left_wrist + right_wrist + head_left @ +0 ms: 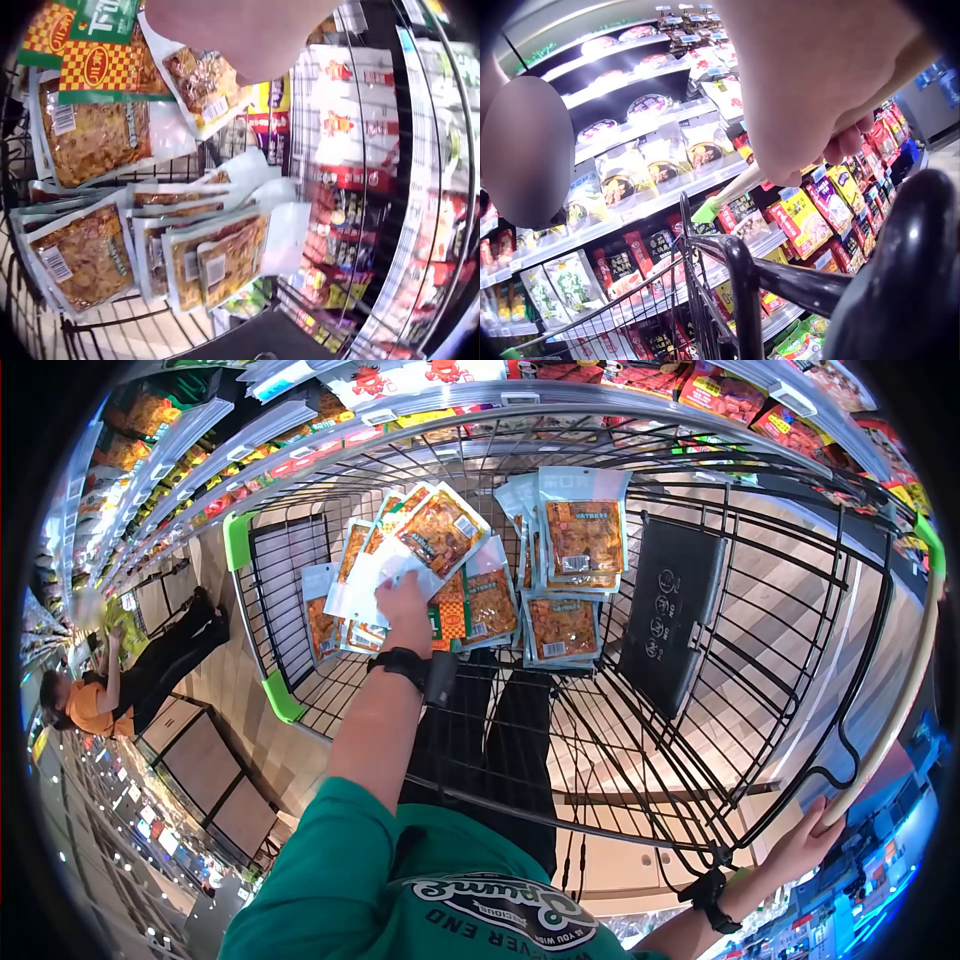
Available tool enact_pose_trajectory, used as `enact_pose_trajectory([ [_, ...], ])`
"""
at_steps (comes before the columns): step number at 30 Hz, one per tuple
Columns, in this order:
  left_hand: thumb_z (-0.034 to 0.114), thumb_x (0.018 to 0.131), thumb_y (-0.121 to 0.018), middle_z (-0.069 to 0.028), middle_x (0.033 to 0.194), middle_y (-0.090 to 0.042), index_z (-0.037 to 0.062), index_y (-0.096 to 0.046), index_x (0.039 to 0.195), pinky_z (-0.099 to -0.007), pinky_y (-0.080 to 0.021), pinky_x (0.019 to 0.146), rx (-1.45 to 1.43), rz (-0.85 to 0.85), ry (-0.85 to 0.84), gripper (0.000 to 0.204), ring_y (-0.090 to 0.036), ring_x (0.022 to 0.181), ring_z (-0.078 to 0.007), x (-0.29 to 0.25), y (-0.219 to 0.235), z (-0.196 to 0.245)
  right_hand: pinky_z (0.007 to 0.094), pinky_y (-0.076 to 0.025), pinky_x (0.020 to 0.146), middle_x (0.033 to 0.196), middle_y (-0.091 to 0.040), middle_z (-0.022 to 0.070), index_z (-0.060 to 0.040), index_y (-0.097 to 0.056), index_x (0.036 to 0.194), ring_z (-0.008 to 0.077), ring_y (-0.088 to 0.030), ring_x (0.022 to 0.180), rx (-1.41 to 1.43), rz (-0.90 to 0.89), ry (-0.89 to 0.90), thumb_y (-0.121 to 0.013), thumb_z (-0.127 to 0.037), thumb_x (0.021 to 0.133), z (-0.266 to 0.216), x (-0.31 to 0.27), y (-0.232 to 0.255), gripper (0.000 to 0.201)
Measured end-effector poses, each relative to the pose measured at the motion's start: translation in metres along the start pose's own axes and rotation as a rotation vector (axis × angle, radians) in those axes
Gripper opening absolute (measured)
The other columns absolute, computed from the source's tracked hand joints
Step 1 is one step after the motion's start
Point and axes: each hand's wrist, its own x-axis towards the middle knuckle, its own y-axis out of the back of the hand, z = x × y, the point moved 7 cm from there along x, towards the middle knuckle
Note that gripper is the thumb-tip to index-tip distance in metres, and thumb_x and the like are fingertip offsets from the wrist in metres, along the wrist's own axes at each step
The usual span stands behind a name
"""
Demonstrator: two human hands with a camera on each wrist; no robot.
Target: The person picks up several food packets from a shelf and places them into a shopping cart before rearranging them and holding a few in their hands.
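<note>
In the head view my left hand reaches into the wire cart and pinches the pale top of a flat food packet. More packets fan out beneath it, beside a red-and-yellow checkered one. Similar silvery packets lie in an overlapping pile to the right. From the left wrist, the hand covers the upper edge of its packet, above several stacked ones. My right hand grips the cart's handle; in the right wrist view the hand has its fingers curled round the bar.
Store shelves of bagged food run along the cart's far side. A black panel stands inside the cart at the right. A person in an orange top is at the far left, near a wooden-sided display.
</note>
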Motion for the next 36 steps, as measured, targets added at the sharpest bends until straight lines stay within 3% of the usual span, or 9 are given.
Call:
enact_pose_trajectory([
  [1,0.026,0.083,-0.067,-0.0081,0.092,-0.058,0.0018,-0.059,0.111,-0.0321,-0.046,0.063,-0.066,0.061,0.286,0.037,-0.054,0.073,-0.0142,0.013,0.008,-0.031,0.0324,-0.043,0.062,0.084,-0.059,0.0081,-0.0037,-0.058,0.11,0.0176,-0.053,0.07,0.003,-0.001,0.002,-0.06,-0.044,0.092,-0.001,0.0,-0.001,0.044],
  [8,0.023,0.083,-0.067,0.0012,0.074,-0.05,0.0085,-0.063,0.106,-0.026,-0.041,0.062,-0.232,-0.303,0.416,0.028,-0.048,0.066,-0.0125,0.001,0.01,-0.001,0.0328,-0.04,0.059,0.077,-0.058,0.007,-0.0041,-0.058,0.106,0.0171,-0.049,0.066,-0.007,0.006,0.026,-0.059,-0.045,0.092,-0.002,0.0,0.001,0.043],
  [13,0.017,0.077,-0.074,-0.0027,0.081,-0.063,0.0051,-0.07,0.095,-0.0317,-0.049,0.072,-0.109,-0.505,-0.046,0.022,-0.061,0.081,-0.0179,0.015,-0.033,0.027,0.0338,-0.041,0.058,0.075,-0.058,0.0064,-0.0054,-0.059,0.106,0.018,-0.049,0.064,-0.064,0.027,0.017,-0.059,-0.048,0.091,-0.001,0.001,0.001,0.045],
  [15,0.012,0.078,-0.07,-0.007,0.09,-0.061,0.0063,-0.061,0.112,-0.0319,-0.049,0.07,-0.058,-0.49,-0.053,0.035,-0.061,0.082,-0.0201,0.004,-0.039,0.041,0.0343,-0.042,0.059,0.076,-0.059,0.0065,-0.0065,-0.059,0.106,0.0188,-0.05,0.064,-0.062,0.038,0.052,-0.058,-0.049,0.09,0.001,0.002,0.001,0.045],
  [17,0.007,0.079,-0.067,-0.0147,0.104,-0.057,0.0074,-0.043,0.129,-0.0343,-0.05,0.069,-0.295,0.011,0.267,0.055,-0.061,0.082,-0.0232,-0.022,-0.002,0.053,0.0346,-0.042,0.06,0.077,-0.06,0.0069,-0.0071,-0.06,0.108,0.0194,-0.051,0.065,-0.078,0.031,0.035,-0.059,-0.049,0.09,0.005,0.003,0.001,0.046],
  [21,0.001,0.08,-0.064,-0.019,0.111,-0.053,0.0061,-0.032,0.13,-0.0336,-0.052,0.062,-0.623,-0.096,0.462,0.06,-0.061,0.081,-0.0247,-0.038,-0.011,0.012,0.0353,-0.044,0.062,0.082,-0.063,0.0079,-0.009,-0.061,0.113,0.0212,-0.054,0.068,-0.085,0.008,-0.014,-0.059,-0.05,0.09,0.004,0.002,0.001,0.047],
  [27,0.008,0.088,-0.06,-0.0079,0.082,-0.063,0.0003,-0.057,0.113,-0.0274,-0.047,0.053,-0.202,-0.385,0.005,0.027,-0.057,0.06,-0.0133,-0.014,-0.007,0.022,0.0367,-0.046,0.065,0.087,-0.065,0.0092,-0.0097,-0.061,0.115,0.0225,-0.058,0.072,-0.061,-0.004,0.003,-0.059,-0.05,0.089,0.011,0.003,0.0,0.048],
  [34,0.011,0.094,-0.058,-0.0058,0.094,-0.064,0.0004,-0.063,0.1,-0.0259,-0.046,0.07,-0.221,-0.633,-0.827,0.013,-0.058,0.079,-0.0097,-0.116,0.089,0.188,0.0359,-0.045,0.064,0.084,-0.063,0.0087,-0.0078,-0.061,0.111,0.0219,-0.056,0.07,-0.049,0.017,-0.003,-0.06,-0.049,0.09,0.003,0.002,0.002,0.047],
  [36,0.013,0.097,-0.055,-0.0071,0.103,-0.063,-0.0011,-0.061,0.109,-0.0274,-0.045,0.085,-0.603,-0.847,-0.51,0.019,-0.057,0.094,-0.0109,-0.134,0.09,0.197,0.0337,-0.045,0.063,0.082,-0.063,0.0073,-0.006,-0.06,0.107,0.0197,-0.056,0.069,-0.052,-0.002,0.039,-0.059,-0.047,0.091,0.001,0.002,0.002,0.044],
])
